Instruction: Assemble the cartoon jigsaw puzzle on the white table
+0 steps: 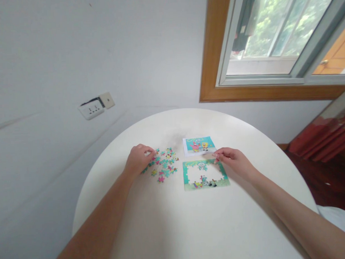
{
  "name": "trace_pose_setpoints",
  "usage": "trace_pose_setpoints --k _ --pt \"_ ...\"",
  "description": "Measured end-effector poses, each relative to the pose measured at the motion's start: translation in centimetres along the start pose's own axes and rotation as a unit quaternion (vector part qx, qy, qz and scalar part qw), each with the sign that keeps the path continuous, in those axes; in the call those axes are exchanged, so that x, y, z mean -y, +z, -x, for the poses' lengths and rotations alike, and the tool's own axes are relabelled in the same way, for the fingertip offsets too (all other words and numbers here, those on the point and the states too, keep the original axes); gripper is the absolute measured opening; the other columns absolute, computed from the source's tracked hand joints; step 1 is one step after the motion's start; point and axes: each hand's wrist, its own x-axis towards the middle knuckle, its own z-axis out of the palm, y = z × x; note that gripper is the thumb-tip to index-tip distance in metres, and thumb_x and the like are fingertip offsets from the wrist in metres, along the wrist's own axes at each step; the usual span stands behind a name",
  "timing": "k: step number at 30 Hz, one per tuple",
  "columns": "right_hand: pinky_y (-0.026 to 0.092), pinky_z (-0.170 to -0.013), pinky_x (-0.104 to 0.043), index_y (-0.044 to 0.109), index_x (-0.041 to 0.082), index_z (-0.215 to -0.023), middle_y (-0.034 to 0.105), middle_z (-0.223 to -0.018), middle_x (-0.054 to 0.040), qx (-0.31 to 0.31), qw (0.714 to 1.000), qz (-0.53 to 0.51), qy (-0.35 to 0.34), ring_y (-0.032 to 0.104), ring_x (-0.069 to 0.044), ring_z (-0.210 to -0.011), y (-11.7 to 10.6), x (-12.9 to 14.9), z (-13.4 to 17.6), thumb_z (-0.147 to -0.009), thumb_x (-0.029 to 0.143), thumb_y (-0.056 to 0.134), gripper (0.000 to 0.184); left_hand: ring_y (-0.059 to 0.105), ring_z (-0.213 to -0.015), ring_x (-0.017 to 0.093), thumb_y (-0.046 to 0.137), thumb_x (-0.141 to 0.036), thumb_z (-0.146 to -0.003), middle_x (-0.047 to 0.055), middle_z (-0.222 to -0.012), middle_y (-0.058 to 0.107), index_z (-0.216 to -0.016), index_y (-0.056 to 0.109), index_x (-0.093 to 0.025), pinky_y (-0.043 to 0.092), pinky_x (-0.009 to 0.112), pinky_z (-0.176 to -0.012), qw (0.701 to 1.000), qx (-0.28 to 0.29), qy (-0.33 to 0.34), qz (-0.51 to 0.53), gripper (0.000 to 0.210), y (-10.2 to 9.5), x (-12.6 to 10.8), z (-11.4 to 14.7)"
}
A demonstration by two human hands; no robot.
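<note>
At the left edge of a loose pile of jigsaw puzzle pieces [166,173] is my left hand [139,159], its thumb and fingers curled together. Whatever they pinch is too small to make out. The pile mixes teal, pink and yellow pieces. My right hand [234,161] pinches a small pinkish puzzle piece [216,160] over the upper right of the puzzle [206,185]. The puzzle's border is joined all round, with a few cartoon pieces along its top and bottom edges. Its middle shows bare white. Behind it lies a cartoon reference picture [199,145], partly near my right fingertips.
Everything lies on a round white table [170,220] against a white wall [147,51]. A wall socket [92,109] is at left. A wood-framed window [206,68] is at right, with a red curtain [325,135] below it.
</note>
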Motion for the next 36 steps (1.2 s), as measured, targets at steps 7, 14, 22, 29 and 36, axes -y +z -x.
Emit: trace_pose_setpoints --k 7,14,22,29,36 --pt "0.043 -0.067 -0.028 0.068 0.018 -0.087 0.069 -0.076 -0.0040 -0.001 1.000 0.003 0.004 0.060 -0.018 -0.073 -0.3 0.4 0.0 -0.081 0.050 0.059 0.034 0.060 -0.085 0.026 0.046 -0.040 -0.084 0.010 -0.086 0.070 -0.086 0.076 -0.020 0.044 0.039 -0.084 0.999 -0.013 0.000 -0.031 0.036 -1.3 0.4 0.3" --pt "0.043 -0.068 -0.029 0.068 0.017 -0.088 0.070 -0.077 -0.0047 -0.003 1.000 0.015 -0.009 0.060 -0.018 -0.074 -0.5 0.4 0.0 -0.081 0.051 0.058 0.035 0.060 -0.083 0.023 0.049 -0.041 -0.083 0.007 -0.086 0.069 -0.090 0.073 -0.021 0.044 0.036 -0.082 0.999 0.008 0.045 -0.007 0.032 -2.4 -0.7 0.5" --pt "0.042 -0.068 -0.028 0.068 0.018 -0.088 0.068 -0.076 -0.0032 0.003 1.000 0.015 -0.007 0.059 -0.017 -0.073 -0.5 -0.1 -0.1 -0.082 0.050 0.058 0.035 0.053 -0.101 0.025 0.048 -0.031 -0.087 0.009 -0.105 0.062 -0.108 0.069 -0.021 0.039 0.043 -0.096 0.995 -0.039 0.096 -0.011 0.032 0.6 -3.4 0.5" --pt "0.044 -0.069 -0.029 0.068 0.017 -0.088 0.069 -0.077 -0.0048 0.006 1.000 0.015 -0.009 0.060 -0.018 -0.075 -0.4 0.2 0.0 -0.082 0.052 0.057 0.036 0.051 -0.105 0.026 0.046 -0.030 -0.089 0.009 -0.110 0.060 -0.111 0.068 -0.022 0.038 0.045 -0.098 0.995 -0.049 0.080 -0.018 0.032 2.4 -2.9 0.3" --pt "0.045 -0.069 -0.030 0.068 0.018 -0.089 0.069 -0.077 -0.0043 0.004 1.000 0.016 -0.008 0.060 -0.018 -0.074 -0.4 0.3 -0.1 -0.082 0.048 0.058 0.032 0.049 -0.106 0.027 0.048 -0.035 -0.089 0.010 -0.109 0.059 -0.111 0.069 -0.022 0.038 0.046 -0.097 0.997 -0.050 0.062 -0.021 0.032 3.1 -3.4 -0.1"
